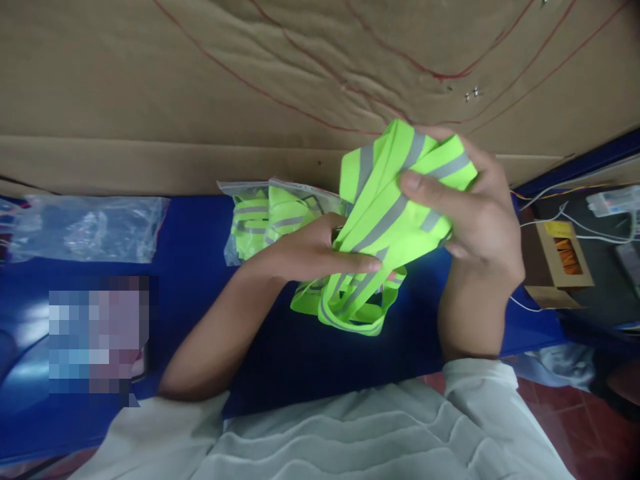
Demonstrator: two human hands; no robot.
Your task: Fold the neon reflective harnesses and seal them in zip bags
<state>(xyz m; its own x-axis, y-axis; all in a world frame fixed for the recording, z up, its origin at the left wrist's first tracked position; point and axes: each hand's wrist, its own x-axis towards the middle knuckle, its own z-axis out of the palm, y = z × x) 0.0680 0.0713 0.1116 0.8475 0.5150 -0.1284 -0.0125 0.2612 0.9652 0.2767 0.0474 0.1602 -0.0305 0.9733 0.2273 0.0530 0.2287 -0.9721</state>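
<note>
A folded neon-yellow reflective strap (385, 213) with grey stripes is held up above the blue table. My right hand (465, 207) grips its upper folds, thumb pressed on the front. Lower down, my left hand (325, 253) is closed around the same strap, its thumb across the fabric. Loose loops of the strap hang below the left hand. Behind my left wrist lie clear plastic bags (265, 217) with more neon-yellow strips inside.
Flat clear plastic bags (90, 229) lie at the left of the blue table (195, 267). A cardboard panel (200, 80) with red wires stands behind. To the right are an open cardboard box (560, 263) and white cables (600, 233). A blurred-out patch covers something at lower left.
</note>
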